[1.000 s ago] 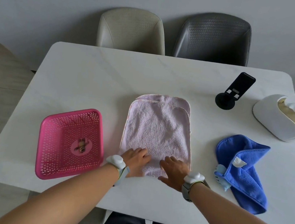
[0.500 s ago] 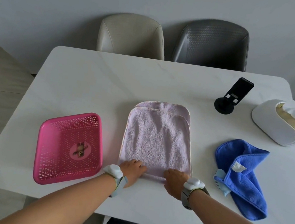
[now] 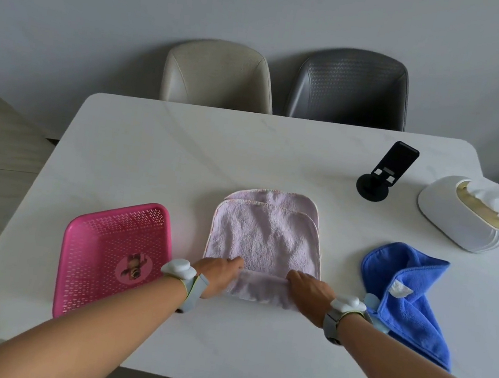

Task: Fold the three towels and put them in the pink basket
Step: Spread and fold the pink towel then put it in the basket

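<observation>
Since half a second ago, both hands have drawn the near edge of the pale pink terry towel [image 3: 265, 239] up off the white marble-look worktop [image 3: 151, 149], starting a fold away from the body.

Nearest: left hand [image 3: 217, 275], grip closed on the towel's near-left edge, grey band with white puck at the wrist. Right hand [image 3: 307, 291], grip closed on the near-right edge, same band. Lifted hem forms a soft roll between them.

Towel: fluffy pile, rounded corners, stitched cream border; already doubled, far layer showing past the upper one.

Left of it, just beside the left wrist: bright pink perforated plastic basket [image 3: 114, 253], square, rounded rim, round sticker on its floor, no towels in it.

Right, touching the right wrist area: crumpled royal-blue microfibre towel [image 3: 403, 293], white care label, unfolded. Third towel not identifiable; a pale blue scrap under the blue one may be it.

Farther: black phone stand [image 3: 385, 172]; white ribbed tissue box [image 3: 468, 216].

Risk, as judged: the two layers are already offset, so uneven hand travel would skew the fold; limp pile may sag in the middle and bunch.
</observation>
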The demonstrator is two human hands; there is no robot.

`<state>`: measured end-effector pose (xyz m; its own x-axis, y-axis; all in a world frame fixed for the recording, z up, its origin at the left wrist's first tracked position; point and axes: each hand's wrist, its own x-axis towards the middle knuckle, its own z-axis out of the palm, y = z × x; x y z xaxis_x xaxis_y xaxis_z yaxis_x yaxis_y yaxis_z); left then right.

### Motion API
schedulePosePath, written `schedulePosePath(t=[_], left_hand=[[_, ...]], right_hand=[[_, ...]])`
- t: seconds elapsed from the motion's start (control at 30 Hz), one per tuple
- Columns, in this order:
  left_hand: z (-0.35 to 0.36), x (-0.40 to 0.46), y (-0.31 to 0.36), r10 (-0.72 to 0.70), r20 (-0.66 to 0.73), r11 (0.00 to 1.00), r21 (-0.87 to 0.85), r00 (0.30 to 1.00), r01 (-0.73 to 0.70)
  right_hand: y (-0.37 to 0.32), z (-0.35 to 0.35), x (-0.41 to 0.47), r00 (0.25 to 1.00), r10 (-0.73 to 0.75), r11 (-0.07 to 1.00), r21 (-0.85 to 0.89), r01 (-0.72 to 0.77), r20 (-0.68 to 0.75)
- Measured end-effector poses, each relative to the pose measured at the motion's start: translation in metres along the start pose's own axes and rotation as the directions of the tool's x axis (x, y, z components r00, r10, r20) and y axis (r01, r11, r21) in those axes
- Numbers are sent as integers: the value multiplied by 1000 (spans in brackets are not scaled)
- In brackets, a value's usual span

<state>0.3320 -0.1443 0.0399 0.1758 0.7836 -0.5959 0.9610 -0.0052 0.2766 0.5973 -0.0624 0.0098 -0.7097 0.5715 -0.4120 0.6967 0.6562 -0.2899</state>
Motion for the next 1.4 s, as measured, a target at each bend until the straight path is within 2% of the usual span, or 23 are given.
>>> schedulePosePath(t=[0.1, 0.27, 0.43, 0.6, 0.77, 0.87, 0.93, 1.0, 1.07, 1.13, 1.23, 1.37, 1.4], left_hand=[[-22, 4, -11, -2, -64, 1000, -11, 998, 1], [-56, 28, -39, 53, -60, 995, 83, 997, -48], [-92, 63, -69, -97, -216, 990, -125, 972, 71], [-107, 94, -100, -254, -261, 955, -221, 931, 198], [-109, 111, -108, -389, -371, 905, -326, 843, 273], [-103, 118, -109, -469, -379, 858, -411, 798, 309], [-95, 117, -105, -557, -364, 790, -509, 747, 341], [-86, 114, -100, -683, -282, 654, -646, 674, 393], [-75, 109, -92, -763, -136, 495, -751, 632, 436], [-66, 106, -86, -785, -37, 391, -804, 619, 448], [-54, 101, -76, -788, 25, 310, -847, 616, 431], [-47, 97, -66, -748, 52, 218, -922, 661, 319], [-47, 97, -65, -737, 39, 211, -936, 675, 283]], right_hand=[[14, -14, 17, 996, 46, 997, 57, -42, -73], [28, -54, 62, 967, 140, 987, 112, -118, -213], [34, -90, 109, 952, 160, 986, 78, -144, -261], [45, -107, 152, 950, 167, 985, 82, -151, -265], [54, -107, 182, 921, 215, 977, 64, -206, -324], [59, -101, 191, 858, 261, 965, 112, -236, -443], [52, -97, 190, 777, 314, 949, 196, -246, -546], [39, -89, 185, 730, 367, 925, 309, -221, -577], [18, -77, 177, 753, 434, 853, 494, -167, -494], [-4, -62, 175, 777, 509, 697, 707, -120, -370], [-32, -38, 173, 802, 550, 494, 865, -87, -234], [-52, -34, 175, 801, 598, 60, 996, -61, 13], [-54, -34, 175, 800, 596, -18, 997, -70, 67]])
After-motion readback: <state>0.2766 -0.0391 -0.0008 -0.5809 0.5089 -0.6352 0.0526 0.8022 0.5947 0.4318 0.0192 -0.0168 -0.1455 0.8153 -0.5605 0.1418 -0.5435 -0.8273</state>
